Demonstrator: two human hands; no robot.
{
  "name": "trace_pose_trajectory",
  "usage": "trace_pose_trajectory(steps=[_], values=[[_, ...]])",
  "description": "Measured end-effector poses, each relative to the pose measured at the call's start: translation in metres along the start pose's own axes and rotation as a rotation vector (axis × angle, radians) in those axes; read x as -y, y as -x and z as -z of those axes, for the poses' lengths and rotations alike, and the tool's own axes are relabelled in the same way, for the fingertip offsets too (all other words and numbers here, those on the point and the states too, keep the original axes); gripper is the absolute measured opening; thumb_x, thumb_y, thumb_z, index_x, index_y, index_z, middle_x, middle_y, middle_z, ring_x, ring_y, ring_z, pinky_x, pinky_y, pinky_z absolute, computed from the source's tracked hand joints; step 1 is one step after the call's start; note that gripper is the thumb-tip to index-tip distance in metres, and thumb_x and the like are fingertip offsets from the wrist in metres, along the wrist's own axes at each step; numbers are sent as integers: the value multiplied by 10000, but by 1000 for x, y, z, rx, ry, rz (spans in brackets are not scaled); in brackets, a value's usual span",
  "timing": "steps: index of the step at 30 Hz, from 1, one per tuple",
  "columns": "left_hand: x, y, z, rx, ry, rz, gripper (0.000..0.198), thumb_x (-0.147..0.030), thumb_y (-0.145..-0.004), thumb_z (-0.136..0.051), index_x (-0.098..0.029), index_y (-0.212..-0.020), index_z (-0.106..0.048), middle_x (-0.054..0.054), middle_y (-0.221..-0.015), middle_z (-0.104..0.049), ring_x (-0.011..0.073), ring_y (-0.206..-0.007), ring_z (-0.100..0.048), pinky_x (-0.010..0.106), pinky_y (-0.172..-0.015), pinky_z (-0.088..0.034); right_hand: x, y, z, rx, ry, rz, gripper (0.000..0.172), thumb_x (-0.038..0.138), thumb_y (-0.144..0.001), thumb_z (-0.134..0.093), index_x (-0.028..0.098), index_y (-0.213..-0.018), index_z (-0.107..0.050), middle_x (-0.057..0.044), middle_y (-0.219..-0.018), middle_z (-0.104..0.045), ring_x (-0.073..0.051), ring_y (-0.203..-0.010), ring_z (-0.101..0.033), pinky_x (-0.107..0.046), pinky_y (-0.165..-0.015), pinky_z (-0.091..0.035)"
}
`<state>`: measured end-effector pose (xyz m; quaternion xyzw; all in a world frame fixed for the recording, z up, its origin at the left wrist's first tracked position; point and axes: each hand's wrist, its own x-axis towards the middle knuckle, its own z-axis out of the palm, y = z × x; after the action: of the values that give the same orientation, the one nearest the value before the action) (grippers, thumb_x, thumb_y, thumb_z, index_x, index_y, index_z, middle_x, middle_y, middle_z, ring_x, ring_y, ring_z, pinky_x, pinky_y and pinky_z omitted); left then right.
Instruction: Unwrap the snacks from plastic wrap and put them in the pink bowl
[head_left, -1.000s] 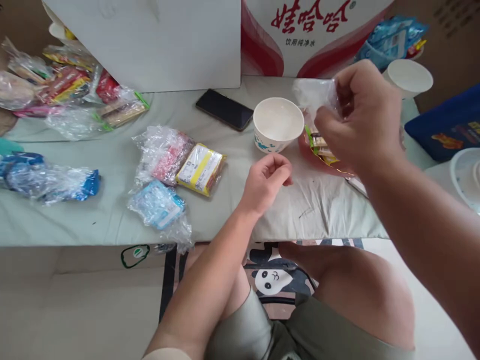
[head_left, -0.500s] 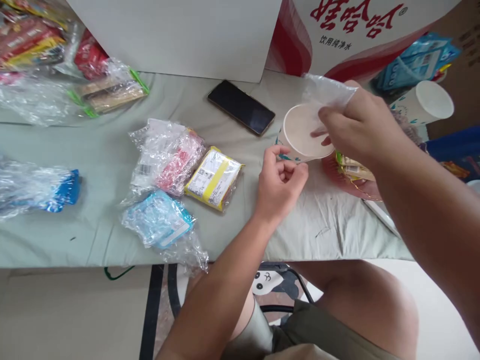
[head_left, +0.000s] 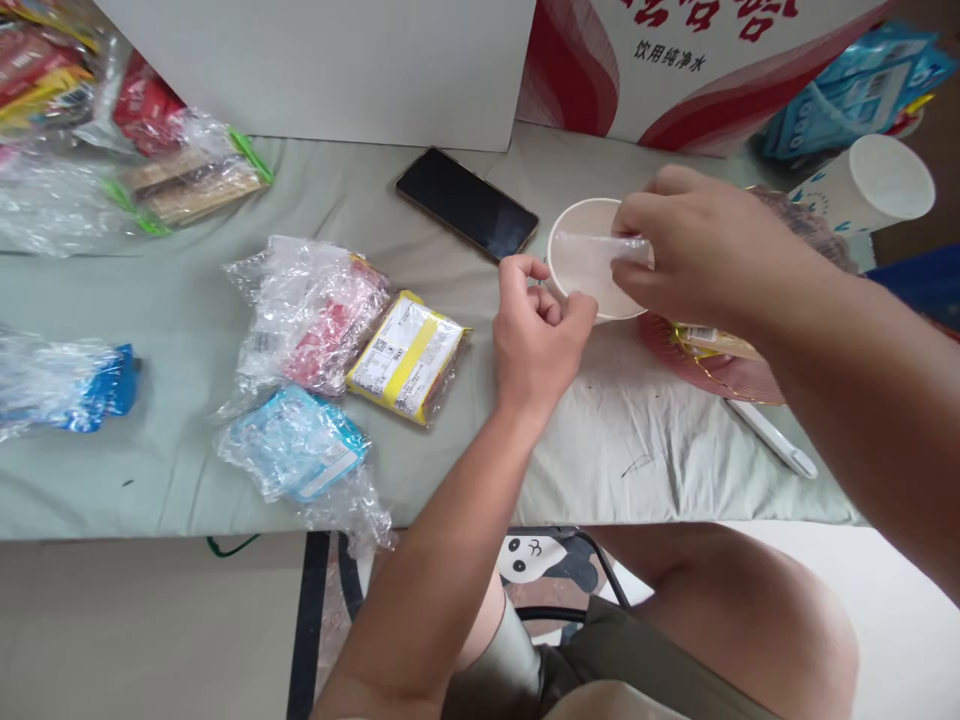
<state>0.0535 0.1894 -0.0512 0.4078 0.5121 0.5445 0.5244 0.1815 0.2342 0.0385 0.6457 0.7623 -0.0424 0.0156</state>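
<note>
A white paper cup stands on the cloth-covered table, its open mouth facing me. My left hand is at the cup's near left side, fingers curled, with index finger and thumb against it near the rim. Over the cup's right side, my right hand pinches a clear plastic bag, part of which hangs into the cup's mouth. The fingertips of that hand are partly hidden, and the bottom of the cup cannot be made out.
Behind the cup lies a black phone. Leftward are a yellow-and-white packet, a blue packet and bundled skewers or sticks. At right are a pink dish, a white-handled item and another paper cup. A large box stands behind.
My right hand has lowered the plastic bag, so more of it is inside the cup. My left hand stays by the cup. The whole view has shifted slightly.
</note>
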Motion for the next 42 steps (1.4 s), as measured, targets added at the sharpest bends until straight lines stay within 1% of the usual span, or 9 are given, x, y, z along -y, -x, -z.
trace_pose_trajectory(steps=[7, 11, 14, 18, 21, 26, 32, 38, 42], values=[[3, 3, 0, 46, 39, -31, 293, -88, -866, -627, -264, -942, -405, -124, -565, -354, 93, -530, -371, 262, -591, -328, 12, -7, 3, 271, 70, -22, 264, 93, -738, -710, 217, -652, -492, 9, -628, -473, -198, -759, -595, -332, -687, -330], [6, 2, -3, 58, 60, -64, 297, -78, -862, -621, -264, -953, -408, -126, -560, -354, 96, -534, -374, 265, -600, -335, 5, -9, 18, 119, 42, -7, 188, 131, -785, -681, 210, -682, -545, 26, -617, -528, -163, -771, -617, -326, -672, -356], [8, 1, -3, 57, 62, -67, 291, -91, -859, -626, -263, -958, -414, -126, -568, -361, 94, -537, -382, 261, -602, -337, -9, -4, 28, -73, -33, -20, 212, 315, -891, -637, 216, -725, -550, 22, -708, -640, -146, -796, -640, -331, -649, -365], [9, 1, -3, 59, 48, -64, 284, -97, -859, -629, -263, -959, -421, -126, -574, -359, 91, -535, -396, 260, -611, -346, -21, 1, 25, -202, -17, -5, 236, 417, -906, -656, 226, -783, -591, 3, -826, -727, -180, -886, -681, -362, -709, -427], [8, 1, -4, 59, 49, -64, 286, -91, -860, -635, -263, -950, -425, -128, -565, -350, 94, -531, -391, 265, -619, -352, -25, -5, 10, -94, 47, -39, 198, 308, -822, -763, 211, -759, -602, -22, -814, -737, -205, -900, -689, -377, -728, -433], [6, 1, -4, 59, 63, -54, 283, -83, -856, -645, -263, -950, -448, -129, -555, -345, 99, -529, -378, 263, -612, -345, -33, -24, -11, 34, -140, 59, 288, 421, -901, -725, 174, -764, -668, 21, -893, -770, -132, -907, -684, -326, -738, -413], [8, 1, -5, 64, 53, -46, 276, -83, -860, -657, -268, -988, -497, -117, -571, -352, 106, -535, -397, 271, -634, -372, -27, -40, 2, 371, 52, -23, 232, 393, -815, -820, 207, -926, -736, 84, -754, -735, -76, -748, -653, -309, -682, -345], [12, 0, -7, 69, 71, -94, 271, -58, -862, -658, -260, -950, -500, -116, -558, -344, 103, -524, -382, 279, -635, -377, -45, -61, -30, 244, -61, 110, 345, 497, -925, -690, 191, -770, -722, 26, -886, -757, -165, -980, -718, -328, -790, -452], [19, -2, -9, 50, 83, -142, 282, -57, -845, -664, -264, -943, -500, -125, -546, -341, 97, -509, -384, 271, -591, -340, -55, -63, -42, 193, 45, 287, 369, 529, -818, -796, 206, -688, -674, 6, -810, -708, -234, -995, -725, -355, -827, -507]])
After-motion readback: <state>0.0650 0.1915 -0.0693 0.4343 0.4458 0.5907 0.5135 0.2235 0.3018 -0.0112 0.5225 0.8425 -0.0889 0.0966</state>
